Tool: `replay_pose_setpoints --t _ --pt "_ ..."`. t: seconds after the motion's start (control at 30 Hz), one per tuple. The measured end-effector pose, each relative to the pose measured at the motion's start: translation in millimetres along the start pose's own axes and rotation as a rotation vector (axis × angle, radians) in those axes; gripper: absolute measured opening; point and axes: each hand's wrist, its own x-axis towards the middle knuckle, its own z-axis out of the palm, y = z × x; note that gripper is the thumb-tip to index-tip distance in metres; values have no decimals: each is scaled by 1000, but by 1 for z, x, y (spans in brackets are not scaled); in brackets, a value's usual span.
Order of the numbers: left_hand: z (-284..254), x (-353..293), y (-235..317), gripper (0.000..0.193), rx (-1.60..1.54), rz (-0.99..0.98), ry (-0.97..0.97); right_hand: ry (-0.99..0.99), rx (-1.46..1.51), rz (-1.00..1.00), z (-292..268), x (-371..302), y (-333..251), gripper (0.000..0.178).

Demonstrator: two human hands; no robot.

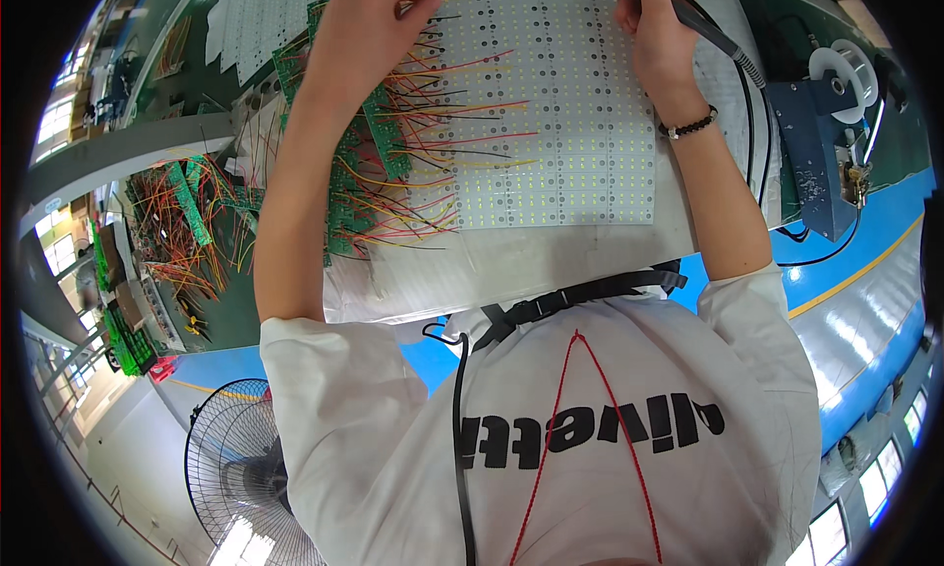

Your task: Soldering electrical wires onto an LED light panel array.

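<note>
At the top edge, my left hand (pixel 393 0) is closed in a pinch, with a thin red wire at its fingertips. My right hand (pixel 661 25) wraps round the black handle of a soldering iron (pixel 688 13), its cable trailing down to the right; the tip cannot be made out. Between and below the hands lies a sheet of pale panels (pixel 551 163) dotted with rows of small yellowish parts. Green circuit boards (pixel 383 138) with red, yellow and black wires lie along the sheet's left side, partly hidden by my left forearm. Their wires stretch over the panels.
A blue metal stand with a white spool (pixel 844 79) is at the right. To the left, a tangle of wired green boards (pixel 187 207) lies beyond a grey curved bar (pixel 118 163). More pale panels (pixel 265 20) are at the upper left. A fan (pixel 236 458) stands at the lower left.
</note>
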Motion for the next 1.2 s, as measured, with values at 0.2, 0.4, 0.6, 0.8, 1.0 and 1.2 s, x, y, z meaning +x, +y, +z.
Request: replay_pose_setpoints --t 0.2,0.4,0.6,0.8,1.0,1.2 --pt "25 5 -28 16 124 98 21 -39 -45 -42 -4 0 3 20" --pt "31 9 -23 11 47 113 50 -135 -152 -150 -3 -10 0 22" --pt "37 9 -25 12 7 -13 113 -157 -158 -119 -3 -11 0 22" --pt "43 9 -25 14 -3 -63 71 -197 -172 -133 -4 -14 0 23" --pt "42 8 -25 14 -20 -57 91 -196 -216 -124 -4 -15 1 23" --pt "42 9 -24 14 -25 -64 82 -235 -218 -158 -4 -15 0 24"
